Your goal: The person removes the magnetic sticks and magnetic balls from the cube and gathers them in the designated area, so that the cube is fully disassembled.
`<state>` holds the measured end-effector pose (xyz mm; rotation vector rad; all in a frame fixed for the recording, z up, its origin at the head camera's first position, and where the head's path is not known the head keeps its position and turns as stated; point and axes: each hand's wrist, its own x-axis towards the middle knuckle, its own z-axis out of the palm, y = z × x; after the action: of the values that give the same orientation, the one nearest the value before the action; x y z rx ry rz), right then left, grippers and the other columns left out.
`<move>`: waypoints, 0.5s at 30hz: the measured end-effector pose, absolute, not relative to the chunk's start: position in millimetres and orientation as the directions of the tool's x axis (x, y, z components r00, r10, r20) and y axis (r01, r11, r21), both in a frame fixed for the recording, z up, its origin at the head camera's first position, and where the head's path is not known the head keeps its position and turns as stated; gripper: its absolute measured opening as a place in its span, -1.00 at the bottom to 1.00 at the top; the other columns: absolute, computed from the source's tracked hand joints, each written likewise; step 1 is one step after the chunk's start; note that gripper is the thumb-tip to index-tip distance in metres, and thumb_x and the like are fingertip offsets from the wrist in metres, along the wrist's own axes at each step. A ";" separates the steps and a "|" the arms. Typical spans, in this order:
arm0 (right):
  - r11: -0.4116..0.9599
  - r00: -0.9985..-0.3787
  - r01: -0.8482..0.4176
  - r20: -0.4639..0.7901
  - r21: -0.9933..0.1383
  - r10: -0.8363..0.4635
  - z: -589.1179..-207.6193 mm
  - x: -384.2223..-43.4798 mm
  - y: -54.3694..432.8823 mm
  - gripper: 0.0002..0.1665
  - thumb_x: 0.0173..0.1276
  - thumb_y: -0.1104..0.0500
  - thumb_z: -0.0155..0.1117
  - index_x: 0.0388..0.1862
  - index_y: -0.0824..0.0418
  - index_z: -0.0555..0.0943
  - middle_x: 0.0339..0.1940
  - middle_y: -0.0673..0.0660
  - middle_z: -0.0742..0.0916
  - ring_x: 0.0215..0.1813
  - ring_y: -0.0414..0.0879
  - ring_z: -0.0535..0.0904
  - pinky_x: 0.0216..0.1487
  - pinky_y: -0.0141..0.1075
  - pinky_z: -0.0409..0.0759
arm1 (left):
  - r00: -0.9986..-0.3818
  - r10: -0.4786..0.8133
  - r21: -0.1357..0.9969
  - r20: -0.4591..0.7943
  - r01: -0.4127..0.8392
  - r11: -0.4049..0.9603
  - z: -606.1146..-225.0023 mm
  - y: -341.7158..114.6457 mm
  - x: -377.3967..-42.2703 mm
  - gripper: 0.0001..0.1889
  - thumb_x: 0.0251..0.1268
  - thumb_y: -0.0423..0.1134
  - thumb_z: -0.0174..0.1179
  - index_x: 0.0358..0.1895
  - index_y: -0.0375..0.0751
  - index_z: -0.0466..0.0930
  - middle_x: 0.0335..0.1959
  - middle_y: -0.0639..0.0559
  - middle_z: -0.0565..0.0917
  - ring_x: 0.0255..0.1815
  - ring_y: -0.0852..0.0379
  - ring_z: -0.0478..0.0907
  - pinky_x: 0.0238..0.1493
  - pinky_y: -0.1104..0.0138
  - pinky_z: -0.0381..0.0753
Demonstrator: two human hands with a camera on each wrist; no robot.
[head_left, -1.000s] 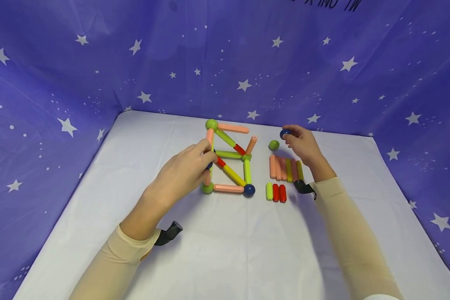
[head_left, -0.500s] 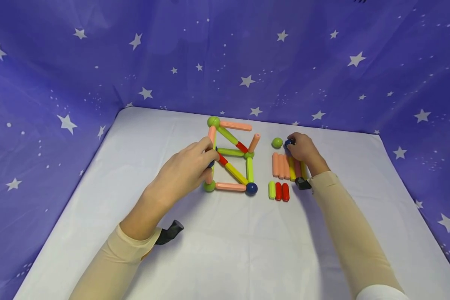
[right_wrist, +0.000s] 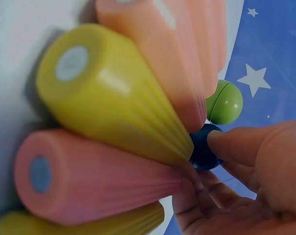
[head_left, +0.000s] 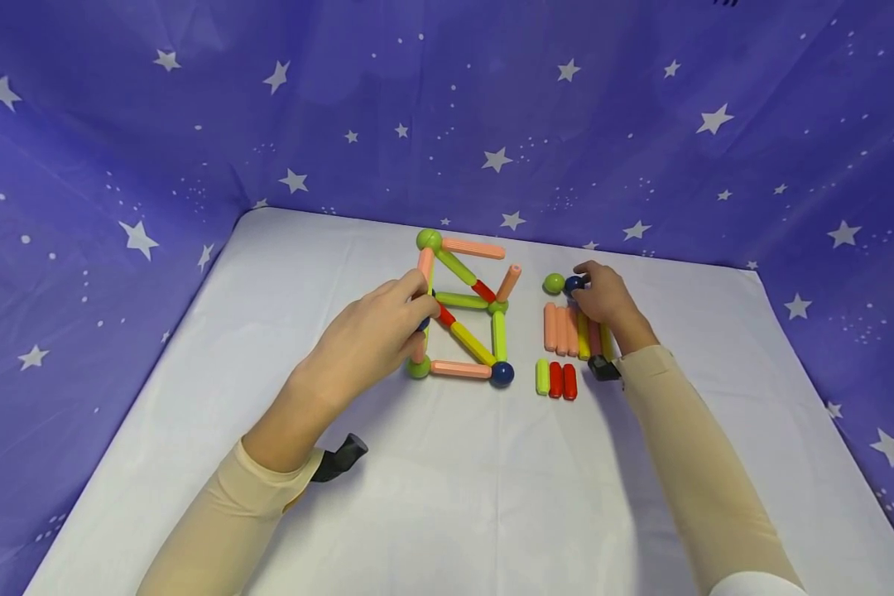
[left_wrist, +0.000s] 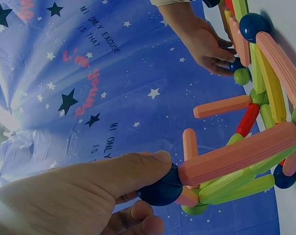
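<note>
A frame of magnetic rods and balls point(head_left: 458, 370) stands on the white table. My left hand point(head_left: 365, 339) pinches a dark blue ball point(left_wrist: 162, 190) between thumb and fingers. That ball sits at the end of an upright pink rod point(left_wrist: 240, 152), which rises from a green corner ball point(head_left: 419, 367). Behind the loose rods, my right hand point(head_left: 607, 296) pinches another dark blue ball point(right_wrist: 205, 148) low at the table. Right beside it lies a green ball point(head_left: 554, 284). In the head view the left fingers partly cover the frame's left side.
Several long pink and yellow rods point(head_left: 561, 329) lie in a row under and beside the right wrist. In front of them lie a short light-green rod point(head_left: 542, 377) and two short red rods point(head_left: 556, 380). A starry blue curtain point(head_left: 387, 124) borders the table's back.
My right hand has lowered its blue ball to the table and brought it up beside the green ball. The left hand keeps its grip on the frame's ball. The head view has shifted slightly.
</note>
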<state>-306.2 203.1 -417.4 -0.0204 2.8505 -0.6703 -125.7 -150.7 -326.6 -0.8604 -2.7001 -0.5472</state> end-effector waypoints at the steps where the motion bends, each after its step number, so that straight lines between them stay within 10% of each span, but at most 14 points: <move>1: 0.897 -0.978 0.031 -0.197 -0.441 -0.063 -417.3 -305.1 204.0 -0.42 0.42 0.25 0.05 0.41 0.29 0.28 0.32 0.41 0.40 0.22 0.29 0.38 0.25 0.17 0.35 | -0.794 0.501 0.272 0.345 0.596 0.756 -326.5 -150.4 -125.8 -0.77 0.08 -0.48 0.39 -0.21 -0.17 0.63 -0.25 0.08 0.39 -0.33 0.12 0.39 -0.42 0.36 0.45; 9: 0.908 -0.994 -0.048 -0.068 -0.417 -0.084 -405.5 -291.7 198.8 -0.41 0.36 0.26 0.08 0.38 0.29 0.33 0.24 0.42 0.41 0.19 0.31 0.36 0.20 0.19 0.38 | -0.807 0.495 0.271 0.321 0.579 0.769 -326.2 -148.8 -125.8 -0.76 0.10 -0.45 0.40 -0.18 -0.16 0.63 -0.24 0.08 0.39 -0.31 0.12 0.39 -0.44 0.38 0.45; 15: 0.762 -0.961 -0.208 -0.015 -0.613 -0.275 -377.9 -275.3 164.5 -0.38 0.25 0.30 0.17 0.33 0.14 0.43 0.23 0.23 0.48 0.00 0.12 0.44 -0.06 -0.02 0.53 | -0.801 0.496 0.266 0.336 0.586 0.765 -326.5 -149.7 -125.4 -0.76 0.08 -0.47 0.40 -0.19 -0.17 0.63 -0.23 0.08 0.39 -0.32 0.13 0.38 -0.44 0.37 0.45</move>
<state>-275.3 164.5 -377.9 -0.3922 2.8504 -0.9731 -125.4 -149.7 -326.5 -0.8474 -2.7158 -0.5296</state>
